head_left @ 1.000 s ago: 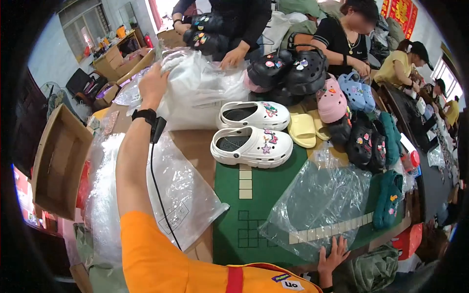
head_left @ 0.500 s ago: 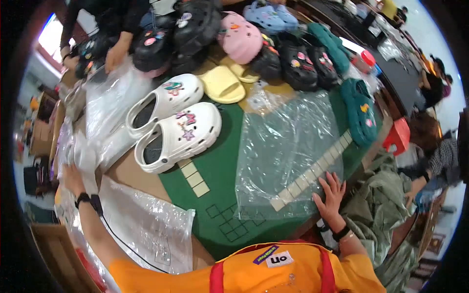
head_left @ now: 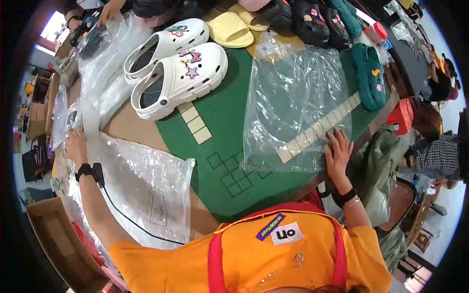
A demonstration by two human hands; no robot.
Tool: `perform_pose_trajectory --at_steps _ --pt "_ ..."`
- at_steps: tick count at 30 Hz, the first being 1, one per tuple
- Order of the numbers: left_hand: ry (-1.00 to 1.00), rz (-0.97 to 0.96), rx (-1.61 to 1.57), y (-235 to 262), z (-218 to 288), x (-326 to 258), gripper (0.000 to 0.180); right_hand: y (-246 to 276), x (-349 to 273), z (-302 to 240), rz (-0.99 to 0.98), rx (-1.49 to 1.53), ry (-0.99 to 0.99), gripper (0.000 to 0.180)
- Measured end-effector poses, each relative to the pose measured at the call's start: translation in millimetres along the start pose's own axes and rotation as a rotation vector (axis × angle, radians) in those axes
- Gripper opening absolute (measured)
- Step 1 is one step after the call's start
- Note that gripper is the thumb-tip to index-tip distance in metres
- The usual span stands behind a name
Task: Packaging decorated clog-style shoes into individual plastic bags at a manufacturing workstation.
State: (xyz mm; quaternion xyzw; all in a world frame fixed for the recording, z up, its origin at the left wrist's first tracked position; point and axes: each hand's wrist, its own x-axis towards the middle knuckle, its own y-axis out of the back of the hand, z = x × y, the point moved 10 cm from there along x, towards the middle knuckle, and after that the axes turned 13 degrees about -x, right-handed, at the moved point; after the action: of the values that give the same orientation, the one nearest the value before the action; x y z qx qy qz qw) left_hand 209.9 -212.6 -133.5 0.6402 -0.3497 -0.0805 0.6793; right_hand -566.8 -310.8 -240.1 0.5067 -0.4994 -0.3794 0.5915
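Note:
My right hand lies with fingers spread over the lower right corner of a clear plastic bag on the green mat. On the left, my left hand rests with extended fingers against crumpled plastic bags, its fingertips partly hidden. Another clear zip bag lies beside my left forearm. Between my hands, farther up, stand two white clogs decorated with charms. A strip of cream squares shows through the bag near my right hand.
Yellow slides, black clogs and a teal clog line the far side. Another person's hand holds plastic at the upper left. A cardboard box stands lower left; green cloth hangs at the right.
The whole view has tilted, so the table and shoes appear higher. The other person's hand is now at the plastic at the upper left. My hands stay in about the same places.

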Motion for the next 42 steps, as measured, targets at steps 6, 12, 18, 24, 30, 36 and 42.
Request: perform_pose_trajectory --at_steps 6,12,18,24,30,36,42 --pt "-0.452 0.525 -0.188 42.5 -0.7 -21.6 0.031 -9.2 0.7 -4.4 0.003 -0.015 0.032 0.034" --pt "-0.586 0.352 -0.589 69.9 99.6 -50.9 0.016 -16.4 -12.9 8.1 0.009 -0.032 0.023 0.033" --pt "-0.544 0.300 -0.561 68.7 165.4 -30.2 0.065 -21.6 -13.9 11.8 -0.086 -0.076 -0.033 0.035" --pt "-0.414 0.038 -0.415 0.7 201.1 18.0 0.075 -20.2 -11.2 10.0 -0.110 -0.094 -0.055 0.037" --pt "-0.547 -0.027 -0.290 -46.8 228.0 -3.6 0.031 9.8 -1.7 -13.6 0.033 -0.071 0.063 0.035" --pt "-0.408 0.115 -0.255 -39.8 214.7 32.5 0.010 8.2 0.1 -14.1 0.050 -0.095 0.077 0.035" --pt "-0.319 0.246 -0.341 -0.6 176.6 65.0 0.015 10.4 -0.5 -14.2 0.044 -0.024 0.062 0.034"
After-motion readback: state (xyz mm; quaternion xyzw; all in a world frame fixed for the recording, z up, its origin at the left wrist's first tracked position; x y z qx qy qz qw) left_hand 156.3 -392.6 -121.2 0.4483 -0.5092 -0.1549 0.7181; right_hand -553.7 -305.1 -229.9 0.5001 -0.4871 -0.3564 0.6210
